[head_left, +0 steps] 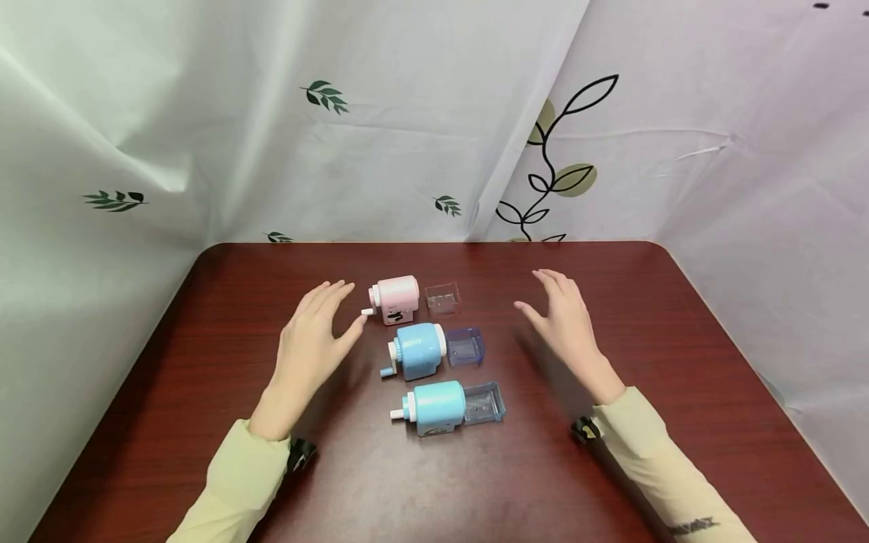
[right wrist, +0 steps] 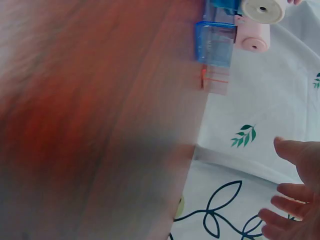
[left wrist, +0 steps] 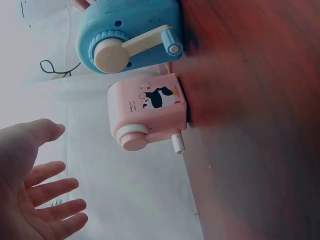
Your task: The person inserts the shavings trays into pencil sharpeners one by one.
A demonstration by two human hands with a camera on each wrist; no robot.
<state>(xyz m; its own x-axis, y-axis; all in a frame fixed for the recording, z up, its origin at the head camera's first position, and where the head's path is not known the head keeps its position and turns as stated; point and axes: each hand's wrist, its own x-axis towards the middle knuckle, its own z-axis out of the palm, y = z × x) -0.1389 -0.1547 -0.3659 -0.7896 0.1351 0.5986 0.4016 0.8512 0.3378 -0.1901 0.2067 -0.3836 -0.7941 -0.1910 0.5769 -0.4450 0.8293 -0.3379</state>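
The left hand [head_left: 308,348] is held with its fingers loose and a bit bent, and the thumb sticks out away from them. The left wrist view shows a gap between this hand and the pink sharpener [head_left: 400,291], which sits at about 2 o'clock from it. The pink sharpener has a small black-and-white picture on its side, and its white handle points to 9 o'clock, close to the thumb. The blue sharpener [head_left: 417,348] is at 3 o'clock from the left hand, with its handle down at 8 o'clock. The light blue sharpener [head_left: 440,403] is at 4 o'clock, with a white handle pointing to 9 o'clock. The right hand [head_left: 569,328] has loose fingers too, with its thumb apart, and it is well away from the sharpeners. At 10 o'clock from it is a clear little drawer [head_left: 444,308], just beside the pink sharpener. Near 9 o'clock is a dark blue drawer [head_left: 480,347], next to the blue sharpener. Between 7 and 8 o'clock is a gray-blue drawer [head_left: 501,403], right up by the light blue sharpener; I cannot tell if they touch. Everything sits on a shiny red-brown table [head_left: 652,332]. Past it, at 12 o'clock, hangs a white curtain [head_left: 394,143] with leaves on it.
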